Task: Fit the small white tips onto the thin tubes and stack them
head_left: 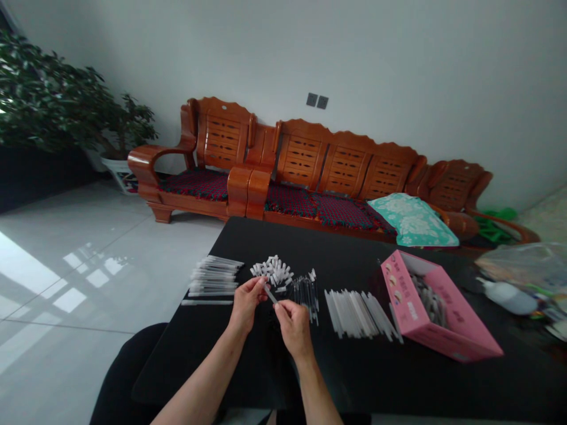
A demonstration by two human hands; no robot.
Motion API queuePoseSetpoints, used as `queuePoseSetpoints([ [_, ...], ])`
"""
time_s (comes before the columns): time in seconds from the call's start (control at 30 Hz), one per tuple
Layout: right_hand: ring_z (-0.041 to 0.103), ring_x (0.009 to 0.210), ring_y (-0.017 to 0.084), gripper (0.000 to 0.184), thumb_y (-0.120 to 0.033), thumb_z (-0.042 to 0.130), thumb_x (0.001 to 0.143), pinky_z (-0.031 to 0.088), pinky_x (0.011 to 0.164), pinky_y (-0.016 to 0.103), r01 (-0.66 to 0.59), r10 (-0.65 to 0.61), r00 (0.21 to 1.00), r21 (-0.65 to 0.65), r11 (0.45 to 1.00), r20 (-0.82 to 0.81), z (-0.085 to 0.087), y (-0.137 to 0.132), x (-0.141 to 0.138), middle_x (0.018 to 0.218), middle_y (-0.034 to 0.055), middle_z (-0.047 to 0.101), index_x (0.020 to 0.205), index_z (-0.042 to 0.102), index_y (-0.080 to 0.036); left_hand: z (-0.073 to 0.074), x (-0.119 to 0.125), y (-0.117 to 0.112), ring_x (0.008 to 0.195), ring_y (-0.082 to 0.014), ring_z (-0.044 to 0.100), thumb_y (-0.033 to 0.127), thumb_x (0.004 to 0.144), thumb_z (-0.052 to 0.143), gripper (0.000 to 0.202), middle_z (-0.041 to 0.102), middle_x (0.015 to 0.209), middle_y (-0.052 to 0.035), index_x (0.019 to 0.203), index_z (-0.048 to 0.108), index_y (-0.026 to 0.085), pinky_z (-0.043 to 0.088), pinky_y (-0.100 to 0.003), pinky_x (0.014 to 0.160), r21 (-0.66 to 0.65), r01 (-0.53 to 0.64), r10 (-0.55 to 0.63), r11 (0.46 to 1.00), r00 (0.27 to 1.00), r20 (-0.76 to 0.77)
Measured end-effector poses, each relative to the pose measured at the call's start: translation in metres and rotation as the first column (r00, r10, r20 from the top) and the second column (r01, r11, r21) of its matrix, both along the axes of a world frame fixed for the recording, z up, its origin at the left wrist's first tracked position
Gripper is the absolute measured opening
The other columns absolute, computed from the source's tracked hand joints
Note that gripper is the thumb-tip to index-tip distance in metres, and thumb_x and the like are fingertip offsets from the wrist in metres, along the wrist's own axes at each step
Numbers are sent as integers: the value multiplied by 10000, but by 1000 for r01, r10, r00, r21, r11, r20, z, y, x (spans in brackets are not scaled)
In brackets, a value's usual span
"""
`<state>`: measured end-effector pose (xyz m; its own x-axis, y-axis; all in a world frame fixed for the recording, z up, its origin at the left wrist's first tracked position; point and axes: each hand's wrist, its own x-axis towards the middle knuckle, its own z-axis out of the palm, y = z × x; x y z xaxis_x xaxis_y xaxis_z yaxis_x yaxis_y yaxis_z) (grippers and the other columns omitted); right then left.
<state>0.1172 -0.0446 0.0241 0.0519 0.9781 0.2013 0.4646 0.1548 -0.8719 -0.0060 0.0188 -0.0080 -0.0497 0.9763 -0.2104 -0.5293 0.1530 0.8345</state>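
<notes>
Here we are over the black surface (pixel 248 378), both hands up and close together in the middle of the view. Our left hand (pixel 247 302) has its grip pinched on the far, upper end of a thin white stick (pixel 270 294), and our right hand (pixel 293 323) is clenched on the near, lower end, so both hands are grasping the same piece and neither is free. The stick is held just above the surface, its long axis slanting from upper left down to lower right, straight across the gap between the two grips. The pile of small white caps (pixel 273 270) lies just beyond the stick, a touch nearer the left hand. The bundle of clear tubes (pixel 306 290) lies just beyond the right hand. Further right we have a fanned row of white sticks (pixel 359 313), then the open pink box (pixel 436 330) with more pieces inside. Off to the left sits a stack of long white sticks (pixel 213 276).
</notes>
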Motion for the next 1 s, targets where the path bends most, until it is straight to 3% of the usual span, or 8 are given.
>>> queuePoseSetpoints([
  [0.33,380,495,126,388,-388,469,870,245,485,249,52,-53,998,42,998,38,2,0,-7,499,3,492,612,650,-162,-8,19,-6,569,-102,558,405,667,745,377,667,689,-24,909,716,117,426,-190,519,81,-213,215,974,976,-20],
  [0.67,352,500,103,385,-333,448,880,240,485,245,21,-21,1000,29,999,-23,3,4,0,513,-25,445,628,650,-122,-2,20,-6,563,-106,569,396,680,738,382,666,677,-32,930,701,110,446,-197,521,71,-98,98,993,995,5],
  [0.83,404,478,99,354,-408,531,830,287,441,214,14,-24,987,-63,998,-160,0,9,9,502,-28,473,734,704,-115,-1,-1,-1,631,-130,619,359,633,777,400,690,767,-69,931,697,105,500,-219,568,54,30,-29,998,999,-35],
  [0.9,413,413,92,386,-461,556,806,295,385,202,33,-67,968,-146,989,-240,-4,11,13,486,-28,497,841,709,-108,0,-18,5,618,-119,617,348,618,784,381,685,755,-56,901,695,109,508,-223,588,73,-26,29,997,999,-42],
  [1.0,402,320,84,459,-523,576,771,278,305,187,95,-168,935,-235,967,-313,-13,13,19,446,-31,508,902,689,-98,-2,-59,22,591,-104,611,354,632,758,370,674,738,-22,918,683,131,517,-226,612,151,-227,248,962,958,-141],
])
